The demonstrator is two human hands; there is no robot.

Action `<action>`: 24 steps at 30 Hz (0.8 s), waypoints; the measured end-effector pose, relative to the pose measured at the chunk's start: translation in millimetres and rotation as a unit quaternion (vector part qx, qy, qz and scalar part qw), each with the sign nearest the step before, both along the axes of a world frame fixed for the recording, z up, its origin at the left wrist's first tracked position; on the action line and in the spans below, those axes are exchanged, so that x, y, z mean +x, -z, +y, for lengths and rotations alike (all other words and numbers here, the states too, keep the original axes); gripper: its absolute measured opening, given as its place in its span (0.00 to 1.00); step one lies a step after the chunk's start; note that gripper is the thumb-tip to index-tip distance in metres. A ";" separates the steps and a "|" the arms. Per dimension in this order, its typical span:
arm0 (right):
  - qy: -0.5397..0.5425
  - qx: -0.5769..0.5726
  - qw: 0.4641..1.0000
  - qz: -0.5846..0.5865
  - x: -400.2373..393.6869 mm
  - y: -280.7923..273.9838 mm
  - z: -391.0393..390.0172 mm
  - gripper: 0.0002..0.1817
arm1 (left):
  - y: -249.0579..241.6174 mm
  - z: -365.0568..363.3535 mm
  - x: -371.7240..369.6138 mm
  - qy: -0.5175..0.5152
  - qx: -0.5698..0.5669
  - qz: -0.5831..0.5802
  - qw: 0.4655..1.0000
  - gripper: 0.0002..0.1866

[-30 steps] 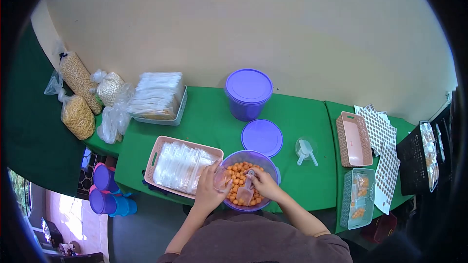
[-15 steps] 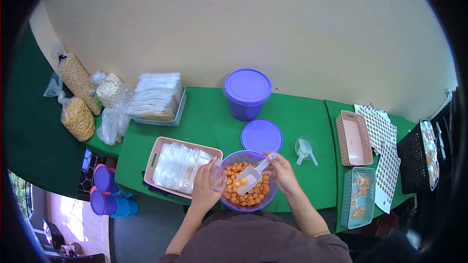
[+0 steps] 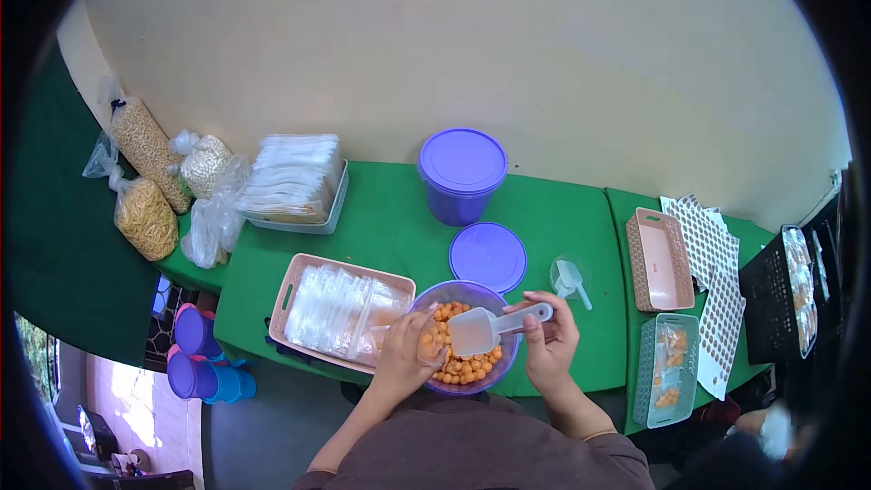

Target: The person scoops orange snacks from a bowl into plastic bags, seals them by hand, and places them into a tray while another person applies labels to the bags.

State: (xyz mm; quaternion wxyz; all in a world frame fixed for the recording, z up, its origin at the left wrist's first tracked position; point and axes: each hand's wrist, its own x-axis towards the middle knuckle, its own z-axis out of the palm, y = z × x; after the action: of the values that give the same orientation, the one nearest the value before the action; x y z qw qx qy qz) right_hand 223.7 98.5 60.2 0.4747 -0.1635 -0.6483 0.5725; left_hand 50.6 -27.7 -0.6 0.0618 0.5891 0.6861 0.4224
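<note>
A purple tub (image 3: 504,372) with orange ball snacks (image 3: 467,370) in it stands at the table's front edge. Over it, my right hand (image 3: 552,334) is closed on the handle of a white scoop (image 3: 474,330), whose bowl looks empty. My left hand (image 3: 404,354) holds a small clear bag (image 3: 434,342) beside the scoop; orange pieces show through or behind the bag. To the left lies a pink basket (image 3: 292,299) of clear plastic bags (image 3: 331,313).
Behind are a purple lid (image 3: 488,257), a lidded purple tub (image 3: 461,177), a clear dish with a scoop (image 3: 570,278) and a basket of white packets (image 3: 292,177). Filled bags (image 3: 145,218) stand left. Baskets (image 3: 660,259), dotted sheets (image 3: 721,299) and a black crate (image 3: 771,299) are right.
The scoop has tipped and moved right, and the orange pieces in its bowl are gone from it. My left hand and the bag have shifted right over the tub.
</note>
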 end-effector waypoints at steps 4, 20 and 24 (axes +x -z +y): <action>0.030 -0.063 0.997 -0.021 -4.3 2.6 6.2 0.13 | 12.6 -2.5 0.4 -0.042 0.016 -0.039 0.998 0.38; -0.106 -0.087 0.930 -0.341 -26.1 123.6 12.2 0.09 | -12.0 -28.9 -39.8 0.020 0.269 -0.660 0.701 0.34; -0.107 -0.072 0.925 -0.356 -25.8 116.6 12.4 0.09 | -9.2 -24.9 -37.7 0.030 0.263 -0.631 0.729 0.34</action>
State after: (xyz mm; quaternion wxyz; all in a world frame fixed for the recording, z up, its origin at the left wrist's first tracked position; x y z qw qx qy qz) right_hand 197.9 110.9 -56.3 0.1353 -0.3199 -0.7452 0.5693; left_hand 12.9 -52.6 8.5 0.3360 0.1995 0.3327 0.8582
